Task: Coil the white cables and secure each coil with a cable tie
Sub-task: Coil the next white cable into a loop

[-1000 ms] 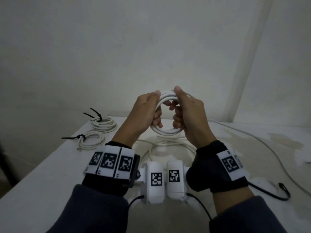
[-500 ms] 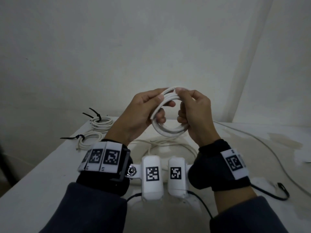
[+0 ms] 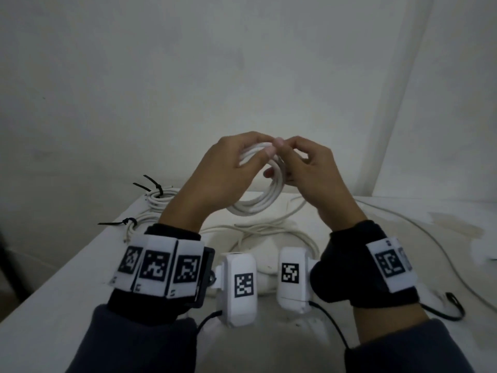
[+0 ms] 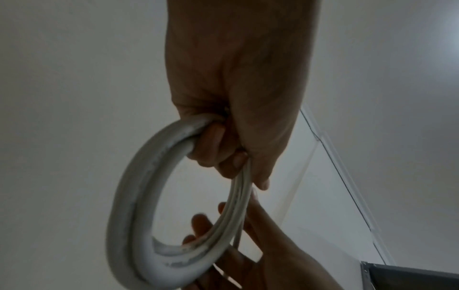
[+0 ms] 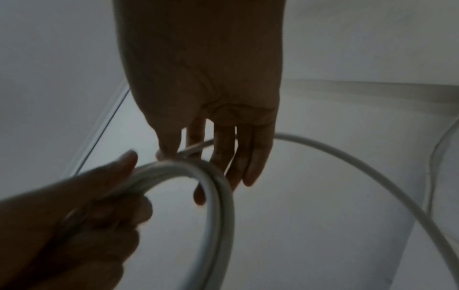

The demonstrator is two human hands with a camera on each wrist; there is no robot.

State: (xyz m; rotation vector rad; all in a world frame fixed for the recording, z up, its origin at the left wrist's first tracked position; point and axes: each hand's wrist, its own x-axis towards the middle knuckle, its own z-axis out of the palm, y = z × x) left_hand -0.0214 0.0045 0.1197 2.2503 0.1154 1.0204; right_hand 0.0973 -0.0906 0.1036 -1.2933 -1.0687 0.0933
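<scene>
Your left hand (image 3: 226,168) grips the coil (image 3: 258,203) at its top, held above the table (image 3: 67,292); your right hand (image 3: 309,170) pinches the loose cable just beside it, nearer the trailing length.

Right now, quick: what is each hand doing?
Left hand: closed, gripping the white cable coil.
Right hand: thumb and forefinger pinching a strand of the cable at the coil's top; other fingers straight.
</scene>
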